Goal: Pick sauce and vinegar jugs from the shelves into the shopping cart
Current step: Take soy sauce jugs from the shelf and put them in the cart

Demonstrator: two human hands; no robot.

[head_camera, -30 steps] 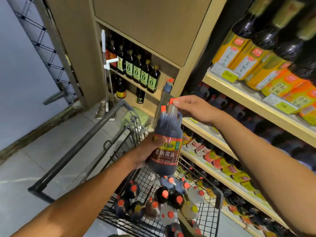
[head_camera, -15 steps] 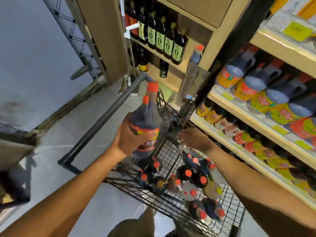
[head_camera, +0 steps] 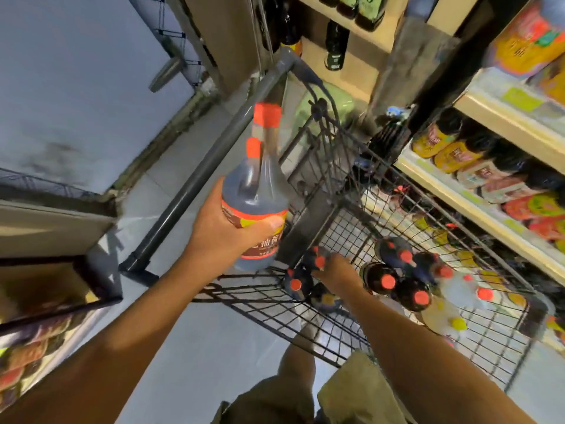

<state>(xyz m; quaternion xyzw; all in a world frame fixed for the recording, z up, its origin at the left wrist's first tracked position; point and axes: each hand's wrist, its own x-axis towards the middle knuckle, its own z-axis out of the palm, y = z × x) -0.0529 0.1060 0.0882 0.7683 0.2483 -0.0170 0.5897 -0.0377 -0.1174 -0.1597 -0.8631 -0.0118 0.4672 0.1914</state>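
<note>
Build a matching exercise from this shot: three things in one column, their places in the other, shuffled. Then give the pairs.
Things
1. dark sauce jug
2. right hand
3. yellow-labelled bottles

Places
A. down inside the cart, among red-capped jugs
B. held up in the left hand
C. on the shelf beside the cart

Pairs: 1-B, 2-A, 3-C

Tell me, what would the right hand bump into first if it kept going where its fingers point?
Probably the dark red-capped jug in the shopping cart, right at the right hand's fingertips; they may already touch.
</note>
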